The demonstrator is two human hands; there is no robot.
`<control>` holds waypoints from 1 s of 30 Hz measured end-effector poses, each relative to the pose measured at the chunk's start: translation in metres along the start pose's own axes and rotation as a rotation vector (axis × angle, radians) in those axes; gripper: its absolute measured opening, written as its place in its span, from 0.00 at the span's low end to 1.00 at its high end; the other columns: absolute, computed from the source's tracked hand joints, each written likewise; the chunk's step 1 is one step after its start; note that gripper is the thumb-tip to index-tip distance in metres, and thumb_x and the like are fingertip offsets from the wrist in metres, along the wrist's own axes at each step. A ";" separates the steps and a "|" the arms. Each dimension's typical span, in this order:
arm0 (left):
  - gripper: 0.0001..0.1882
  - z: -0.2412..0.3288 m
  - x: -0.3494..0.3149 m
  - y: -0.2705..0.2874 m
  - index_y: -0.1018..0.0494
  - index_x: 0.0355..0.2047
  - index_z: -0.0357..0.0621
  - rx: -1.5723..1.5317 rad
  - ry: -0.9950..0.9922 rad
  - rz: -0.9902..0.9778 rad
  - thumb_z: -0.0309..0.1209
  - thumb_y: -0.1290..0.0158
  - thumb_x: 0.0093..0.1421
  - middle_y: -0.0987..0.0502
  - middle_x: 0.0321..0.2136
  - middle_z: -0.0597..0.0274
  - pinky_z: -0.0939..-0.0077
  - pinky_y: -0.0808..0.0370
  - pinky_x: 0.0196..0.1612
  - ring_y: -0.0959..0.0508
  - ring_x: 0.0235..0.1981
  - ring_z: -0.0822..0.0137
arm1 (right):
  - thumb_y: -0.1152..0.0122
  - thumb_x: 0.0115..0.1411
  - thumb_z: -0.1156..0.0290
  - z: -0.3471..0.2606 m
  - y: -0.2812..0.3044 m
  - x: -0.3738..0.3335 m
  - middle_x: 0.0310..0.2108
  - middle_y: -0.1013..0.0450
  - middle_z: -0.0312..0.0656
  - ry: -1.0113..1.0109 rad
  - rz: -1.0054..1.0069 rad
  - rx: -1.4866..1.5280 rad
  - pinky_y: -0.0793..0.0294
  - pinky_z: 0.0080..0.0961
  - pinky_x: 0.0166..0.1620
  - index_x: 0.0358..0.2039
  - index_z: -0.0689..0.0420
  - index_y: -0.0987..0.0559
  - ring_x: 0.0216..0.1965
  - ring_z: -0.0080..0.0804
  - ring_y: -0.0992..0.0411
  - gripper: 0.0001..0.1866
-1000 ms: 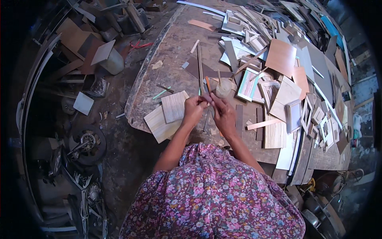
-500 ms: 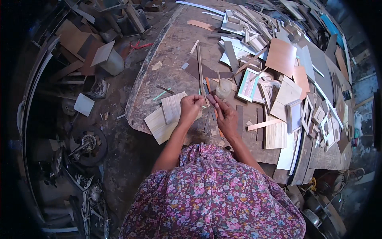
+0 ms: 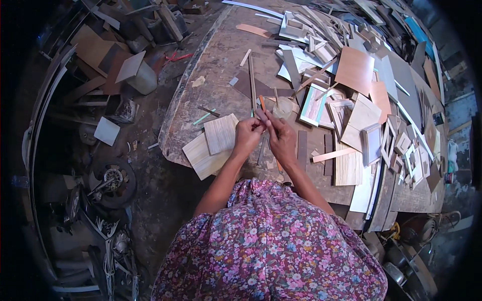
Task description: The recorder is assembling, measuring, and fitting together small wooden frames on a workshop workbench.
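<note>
Over the near part of the worktable my two hands meet. My right hand (image 3: 283, 141) is closed on a small brown strip (image 3: 261, 115), which points up and away from me. Against its near end, the fingers of my left hand (image 3: 246, 135) are pinched together; the exact contact is hidden by the fingertips. Just beyond my right hand stands a cloudy jar (image 3: 285, 106) with a thin stick in it. Two wood-grain panels, an upper one (image 3: 221, 134) overlapping a lower one (image 3: 202, 156), lie left of my left hand. A long narrow wooden strip (image 3: 252, 80) lies ahead of my hands.
A heap of offcuts, small frames and boards, among them a copper-brown panel (image 3: 355, 71), covers the table's right side. Dark strips (image 3: 302, 150) lie beside my right wrist. On the floor at left are a wheel (image 3: 113, 184), a bucket (image 3: 144, 79) and scrap boards.
My left hand has moved right and joined my right hand at the brown strip. My right hand has shifted slightly left.
</note>
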State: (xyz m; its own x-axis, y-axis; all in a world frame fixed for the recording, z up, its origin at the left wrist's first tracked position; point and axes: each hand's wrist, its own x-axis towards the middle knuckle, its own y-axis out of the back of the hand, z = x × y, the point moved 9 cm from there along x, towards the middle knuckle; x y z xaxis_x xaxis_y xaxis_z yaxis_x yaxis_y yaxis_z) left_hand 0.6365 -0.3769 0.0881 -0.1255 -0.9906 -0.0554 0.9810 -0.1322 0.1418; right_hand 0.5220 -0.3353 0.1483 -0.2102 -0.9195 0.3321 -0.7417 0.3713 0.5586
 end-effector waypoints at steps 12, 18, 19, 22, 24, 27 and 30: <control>0.03 -0.014 -0.005 0.008 0.29 0.21 0.33 -0.104 0.015 0.023 0.22 0.49 0.45 0.28 0.17 0.62 0.83 0.33 0.24 0.30 0.20 0.77 | 0.51 0.52 0.67 0.006 -0.002 -0.012 0.23 0.32 0.45 0.033 0.017 0.069 0.36 0.30 0.25 0.38 0.51 0.27 0.23 0.40 0.32 0.12; 0.04 -0.003 -0.002 0.009 0.29 0.22 0.32 -0.023 -0.014 -0.012 0.21 0.51 0.45 0.28 0.17 0.62 0.84 0.34 0.24 0.30 0.19 0.77 | 0.52 0.54 0.69 0.015 -0.007 -0.006 0.21 0.33 0.44 -0.137 -0.095 0.134 0.35 0.24 0.28 0.41 0.53 0.28 0.23 0.33 0.33 0.13; 0.03 -0.006 -0.003 0.005 0.29 0.21 0.32 -0.039 -0.027 0.003 0.21 0.51 0.45 0.28 0.17 0.63 0.84 0.34 0.23 0.31 0.19 0.78 | 0.52 0.54 0.69 0.012 -0.009 -0.007 0.21 0.33 0.44 -0.137 -0.097 0.136 0.35 0.24 0.28 0.41 0.53 0.28 0.23 0.33 0.33 0.13; 0.03 -0.011 -0.007 0.014 0.29 0.20 0.32 -0.056 0.013 0.084 0.21 0.51 0.45 0.28 0.16 0.64 0.84 0.34 0.23 0.31 0.18 0.78 | 0.51 0.54 0.69 0.002 -0.010 -0.011 0.21 0.34 0.43 0.027 -0.047 0.007 0.36 0.20 0.28 0.41 0.54 0.28 0.24 0.25 0.34 0.13; 0.03 -0.010 -0.003 0.016 0.29 0.20 0.32 -0.117 0.018 0.057 0.20 0.51 0.45 0.28 0.17 0.64 0.84 0.34 0.23 0.31 0.19 0.78 | 0.51 0.54 0.69 0.017 -0.011 -0.017 0.21 0.34 0.43 -0.010 -0.044 0.108 0.36 0.20 0.28 0.41 0.54 0.28 0.24 0.25 0.34 0.13; 0.03 -0.004 -0.002 0.019 0.29 0.20 0.33 -0.102 -0.022 0.067 0.21 0.51 0.45 0.28 0.17 0.64 0.84 0.34 0.23 0.30 0.19 0.78 | 0.51 0.53 0.70 0.024 -0.011 -0.014 0.21 0.34 0.43 -0.066 -0.041 0.204 0.36 0.20 0.28 0.40 0.55 0.28 0.23 0.26 0.34 0.13; 0.03 -0.011 -0.003 0.009 0.29 0.20 0.34 0.049 -0.045 0.040 0.21 0.51 0.45 0.28 0.16 0.64 0.83 0.34 0.23 0.30 0.19 0.78 | 0.51 0.53 0.70 0.010 -0.012 -0.006 0.21 0.33 0.44 -0.082 -0.076 0.122 0.36 0.20 0.28 0.40 0.55 0.28 0.23 0.26 0.34 0.13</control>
State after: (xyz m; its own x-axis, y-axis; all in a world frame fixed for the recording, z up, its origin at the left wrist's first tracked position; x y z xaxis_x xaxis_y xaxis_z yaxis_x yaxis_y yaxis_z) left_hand 0.6475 -0.3747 0.0791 -0.0941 -0.9956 -0.0049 0.9770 -0.0933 0.1917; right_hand 0.5251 -0.3359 0.1320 -0.1985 -0.9536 0.2265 -0.8281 0.2868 0.4817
